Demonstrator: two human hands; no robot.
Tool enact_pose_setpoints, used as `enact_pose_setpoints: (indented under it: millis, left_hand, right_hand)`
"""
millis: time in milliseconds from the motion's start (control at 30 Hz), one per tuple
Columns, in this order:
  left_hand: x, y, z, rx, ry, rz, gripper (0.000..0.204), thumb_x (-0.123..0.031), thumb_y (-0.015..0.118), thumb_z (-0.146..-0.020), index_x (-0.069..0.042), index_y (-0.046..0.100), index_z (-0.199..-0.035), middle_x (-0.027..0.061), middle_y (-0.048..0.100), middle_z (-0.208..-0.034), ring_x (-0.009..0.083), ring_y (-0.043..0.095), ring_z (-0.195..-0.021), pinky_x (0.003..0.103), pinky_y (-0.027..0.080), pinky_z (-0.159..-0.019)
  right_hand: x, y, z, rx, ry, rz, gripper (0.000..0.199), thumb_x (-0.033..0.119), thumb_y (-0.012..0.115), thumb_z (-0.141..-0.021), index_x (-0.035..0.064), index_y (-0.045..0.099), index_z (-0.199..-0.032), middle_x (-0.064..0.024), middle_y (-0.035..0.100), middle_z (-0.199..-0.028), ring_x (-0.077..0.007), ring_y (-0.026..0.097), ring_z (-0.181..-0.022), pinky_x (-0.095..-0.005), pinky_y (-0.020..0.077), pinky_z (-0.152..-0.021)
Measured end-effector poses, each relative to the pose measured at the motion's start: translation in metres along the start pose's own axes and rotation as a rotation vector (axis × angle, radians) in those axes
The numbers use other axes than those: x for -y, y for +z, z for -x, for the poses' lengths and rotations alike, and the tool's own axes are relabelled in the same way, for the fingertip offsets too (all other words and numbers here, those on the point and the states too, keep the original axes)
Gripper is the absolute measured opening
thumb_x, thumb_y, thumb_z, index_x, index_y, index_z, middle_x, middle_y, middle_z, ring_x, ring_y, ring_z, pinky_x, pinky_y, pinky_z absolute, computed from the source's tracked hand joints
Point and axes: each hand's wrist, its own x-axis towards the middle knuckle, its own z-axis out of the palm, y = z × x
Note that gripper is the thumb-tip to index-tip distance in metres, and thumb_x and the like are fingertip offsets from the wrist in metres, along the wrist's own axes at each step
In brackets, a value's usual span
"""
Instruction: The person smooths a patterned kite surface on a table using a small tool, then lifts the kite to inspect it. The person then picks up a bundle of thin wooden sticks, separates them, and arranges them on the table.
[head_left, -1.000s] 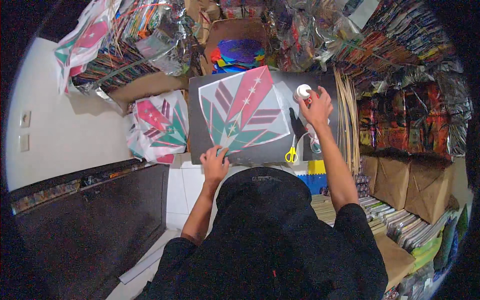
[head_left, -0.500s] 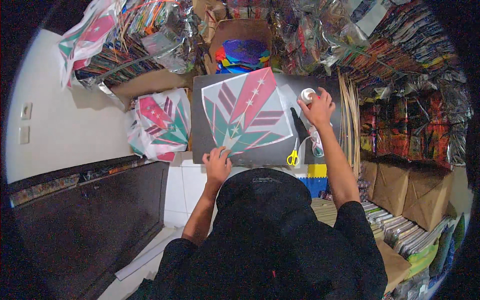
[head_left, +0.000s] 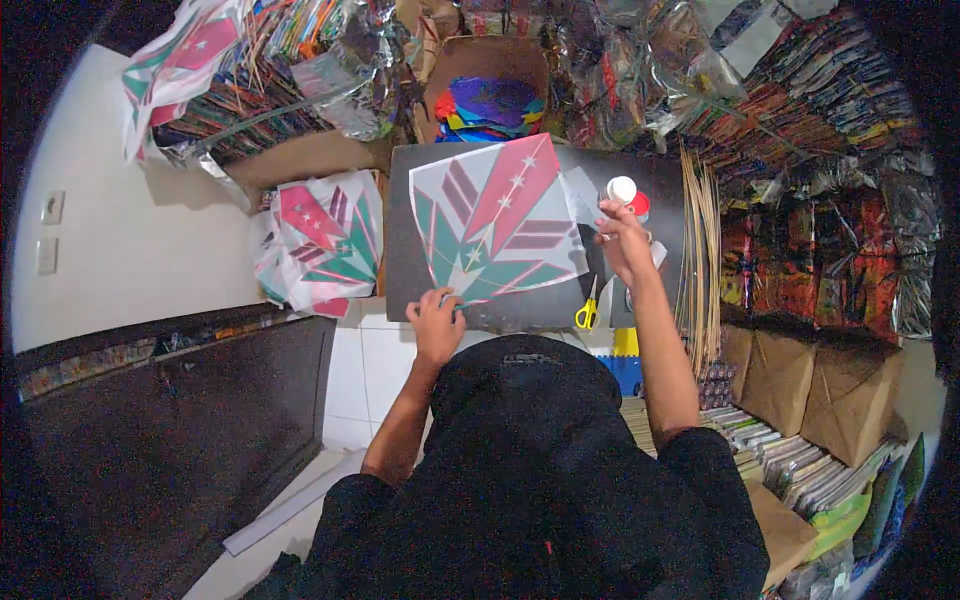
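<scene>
A paper kite (head_left: 545,213) with red, green and purple shapes and white stars lies on a dark board (head_left: 398,250), thin sticks running across it. My left hand (head_left: 437,325) rests at the kite's near tip, fingers spread over the board's front edge. To the right, my right hand (head_left: 627,243) hovers with its fingers apart, just nearer to me than a small white tub (head_left: 621,189). Beside the tub is a red round lid (head_left: 640,204). Yellow-handled scissors (head_left: 586,315) lie on the board's near right, partly over a dark strip.
More printed kites (head_left: 320,245) lie in a pile left of the board. Long thin bamboo sticks (head_left: 700,250) stand along its right edge. Brown cardboard boxes (head_left: 850,395) and stacked packets line the right side. A box of colourful material (head_left: 490,105) stands beyond the board.
My right hand has drawn back from the white tub toward me, uncovering the tub's top and the red lid. My left hand stays near the kite's tip.
</scene>
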Motion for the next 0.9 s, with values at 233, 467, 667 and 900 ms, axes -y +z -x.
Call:
enact_pose_setpoints:
  millis: [233, 467, 667, 900]
  left_hand:
    - [-0.004, 0.001, -0.002, 0.010, -0.018, 0.000, 0.025, -0.014, 0.075, -0.084, -0.016, 0.072, -0.108, 0.0024, 0.063, -0.131, 0.0270, 0.056, -0.131, 0.056, 0.031, -0.106]
    - [-0.008, -0.002, 0.001, -0.017, -0.051, -0.030, 0.034, -0.015, 0.075, -0.084, -0.018, 0.072, -0.117, 0.0018, 0.064, -0.130, 0.0255, 0.056, -0.130, 0.057, 0.031, -0.106]
    - [-0.004, 0.000, -0.001, -0.008, -0.012, -0.055, 0.036, -0.017, 0.075, -0.085, -0.017, 0.074, -0.120, 0.0023, 0.064, -0.130, 0.0255, 0.056, -0.130, 0.060, 0.031, -0.108]
    - [-0.002, 0.002, 0.000, -0.006, 0.007, -0.082, 0.034, -0.018, 0.077, -0.083, -0.015, 0.074, -0.117, 0.0032, 0.064, -0.130, 0.0252, 0.055, -0.130, 0.062, 0.031, -0.108]
  right_hand:
    - [-0.019, 0.016, 0.012, 0.175, 0.141, 0.023, 0.043, -0.007, 0.061, -0.084, 0.0103, 0.060, -0.123, -0.0049, 0.059, -0.119, -0.0178, 0.062, -0.104, -0.0327, 0.0464, -0.083]
    - [-0.017, 0.038, 0.016, 0.177, 0.153, 0.036, 0.044, -0.002, 0.060, -0.092, 0.0118, 0.059, -0.134, -0.0040, 0.061, -0.115, -0.0165, 0.065, -0.099, -0.0355, 0.0507, -0.085]
    - [-0.003, -0.027, -0.034, -0.536, -0.749, 1.265, 0.047, 0.016, 0.068, -0.089, 0.0109, 0.064, -0.136, -0.0158, 0.056, -0.129, -0.0330, 0.058, -0.115, -0.0450, 0.0519, -0.096]
    - [0.032, -0.013, -0.023, -0.438, -0.498, 1.855, 0.047, 0.027, 0.079, -0.081, 0.0128, 0.072, -0.126, -0.0139, 0.054, -0.136, -0.0385, 0.052, -0.126, -0.0566, 0.0464, -0.102]
